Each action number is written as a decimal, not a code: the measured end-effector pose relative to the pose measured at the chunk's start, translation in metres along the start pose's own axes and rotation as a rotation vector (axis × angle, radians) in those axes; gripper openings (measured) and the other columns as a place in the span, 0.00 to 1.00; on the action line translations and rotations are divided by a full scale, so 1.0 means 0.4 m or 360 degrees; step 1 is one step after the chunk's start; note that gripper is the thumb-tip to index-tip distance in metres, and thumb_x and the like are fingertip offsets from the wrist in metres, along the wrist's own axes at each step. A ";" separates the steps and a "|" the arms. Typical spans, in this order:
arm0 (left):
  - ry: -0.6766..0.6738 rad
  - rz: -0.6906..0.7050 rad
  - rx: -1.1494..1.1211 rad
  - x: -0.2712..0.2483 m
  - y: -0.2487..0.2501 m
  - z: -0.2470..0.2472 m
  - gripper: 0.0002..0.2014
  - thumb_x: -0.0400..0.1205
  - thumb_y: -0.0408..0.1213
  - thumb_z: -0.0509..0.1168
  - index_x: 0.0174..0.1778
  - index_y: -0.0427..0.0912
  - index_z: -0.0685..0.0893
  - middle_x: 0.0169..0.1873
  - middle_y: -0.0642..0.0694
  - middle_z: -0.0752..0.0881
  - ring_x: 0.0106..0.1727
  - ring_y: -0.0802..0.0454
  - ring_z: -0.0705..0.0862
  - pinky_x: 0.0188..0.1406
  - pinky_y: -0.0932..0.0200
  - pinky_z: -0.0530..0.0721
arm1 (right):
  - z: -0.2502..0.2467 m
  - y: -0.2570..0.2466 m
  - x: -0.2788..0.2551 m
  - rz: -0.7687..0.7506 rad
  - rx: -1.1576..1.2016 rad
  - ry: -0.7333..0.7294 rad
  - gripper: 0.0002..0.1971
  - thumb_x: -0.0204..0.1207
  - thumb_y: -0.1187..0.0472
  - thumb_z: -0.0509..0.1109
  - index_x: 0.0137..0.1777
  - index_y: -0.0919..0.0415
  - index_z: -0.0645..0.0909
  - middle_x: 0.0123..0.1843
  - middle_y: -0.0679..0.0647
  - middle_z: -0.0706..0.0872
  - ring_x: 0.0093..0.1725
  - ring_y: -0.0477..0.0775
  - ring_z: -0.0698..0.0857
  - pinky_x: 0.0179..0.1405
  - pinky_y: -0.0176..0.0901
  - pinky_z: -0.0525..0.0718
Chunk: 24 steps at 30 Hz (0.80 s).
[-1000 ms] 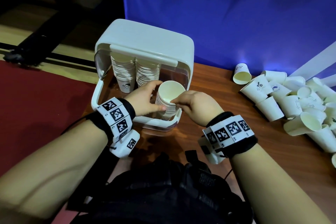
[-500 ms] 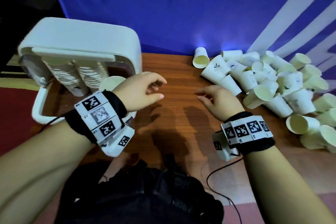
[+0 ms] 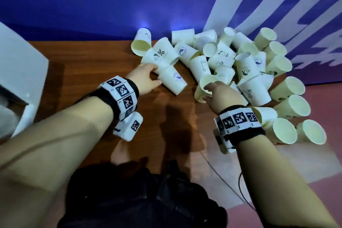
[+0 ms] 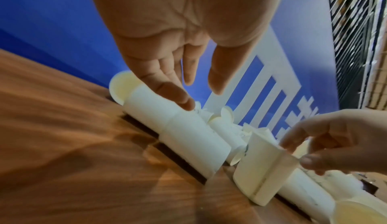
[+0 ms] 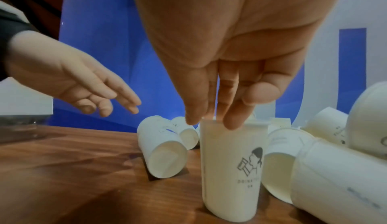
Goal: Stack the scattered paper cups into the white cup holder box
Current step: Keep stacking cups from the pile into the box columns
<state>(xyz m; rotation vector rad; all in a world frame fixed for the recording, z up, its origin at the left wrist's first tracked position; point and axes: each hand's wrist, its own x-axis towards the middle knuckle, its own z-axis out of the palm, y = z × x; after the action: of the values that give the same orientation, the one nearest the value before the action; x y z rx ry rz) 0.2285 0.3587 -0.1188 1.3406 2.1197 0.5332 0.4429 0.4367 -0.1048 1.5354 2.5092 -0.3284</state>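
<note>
Several white paper cups (image 3: 249, 65) lie scattered in a heap on the right of the wooden table (image 3: 88, 72). My right hand (image 3: 208, 92) pinches the rim of one upright cup (image 3: 199, 96) at the heap's near edge; the right wrist view shows this printed cup (image 5: 230, 161) standing on the wood under my fingertips (image 5: 232, 123). My left hand (image 3: 155, 76) is open, its straight fingers (image 4: 180, 101) touching a cup lying on its side (image 4: 150, 105) at the heap's left end. Only a corner of the white holder box (image 3: 18, 72) shows, at the far left.
A blue backdrop with white stripes (image 3: 231, 5) stands right behind the heap. Bare wood lies between the box and the cups. A black bag (image 3: 138, 200) and a thin cable (image 3: 222, 177) sit near my body. Red floor (image 3: 323, 98) shows past the table's right side.
Both hands left the box, where they held a cup stack, and moved right to the heap. The right hand took hold of a cup's rim; the left reached a lying cup.
</note>
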 end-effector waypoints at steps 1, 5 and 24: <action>0.0003 -0.0040 -0.0006 0.034 0.014 0.023 0.28 0.78 0.41 0.67 0.73 0.42 0.69 0.70 0.41 0.74 0.63 0.43 0.79 0.62 0.57 0.74 | 0.007 0.013 0.021 -0.0022 -0.0023 -0.0040 0.16 0.79 0.59 0.63 0.67 0.55 0.76 0.67 0.57 0.77 0.62 0.62 0.80 0.52 0.49 0.77; -0.0016 -0.0198 -0.0056 0.126 0.035 0.075 0.30 0.76 0.41 0.68 0.74 0.42 0.68 0.70 0.42 0.76 0.68 0.43 0.77 0.68 0.54 0.74 | 0.009 0.038 0.058 -0.0129 0.0002 -0.0036 0.12 0.80 0.58 0.61 0.60 0.58 0.79 0.61 0.60 0.80 0.60 0.64 0.80 0.49 0.48 0.76; 0.0591 0.0401 -0.0118 -0.296 -0.105 -0.294 0.11 0.76 0.51 0.58 0.43 0.54 0.83 0.40 0.51 0.84 0.46 0.56 0.81 0.47 0.61 0.75 | -0.081 -0.212 -0.102 -0.0757 0.0510 0.0775 0.11 0.73 0.56 0.65 0.47 0.62 0.84 0.45 0.60 0.87 0.46 0.65 0.85 0.37 0.48 0.80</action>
<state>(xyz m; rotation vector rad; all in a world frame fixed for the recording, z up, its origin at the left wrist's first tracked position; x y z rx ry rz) 0.1632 0.2301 -0.0250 1.5739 2.1981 1.0233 0.3845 0.3735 -0.0549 1.1970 3.3502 -0.4900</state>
